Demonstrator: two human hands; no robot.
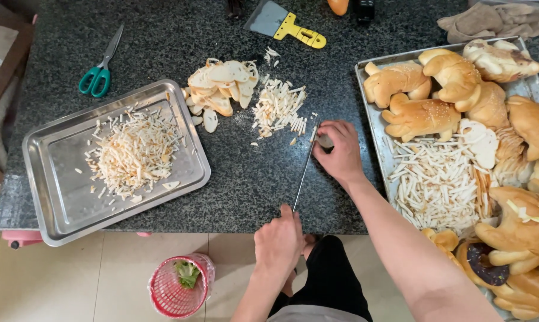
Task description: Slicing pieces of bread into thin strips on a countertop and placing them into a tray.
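My left hand (278,238) grips the handle of a long knife (304,173) at the near edge of the dark stone counter (245,179). The thin blade runs away from me across the counter. My right hand (341,154) is closed on the blade's far end. Just beyond the knife lies a pile of cut bread strips (276,107), with a heap of bread slices (221,83) to its left.
A steel tray (55,197) at the left holds shredded bread. A larger tray (370,113) at the right carries bread rolls and more strips. Green scissors (99,71), a yellow-handled scraper (287,24) and a cloth (496,21) lie further back. On the floor stands a red basket (180,286).
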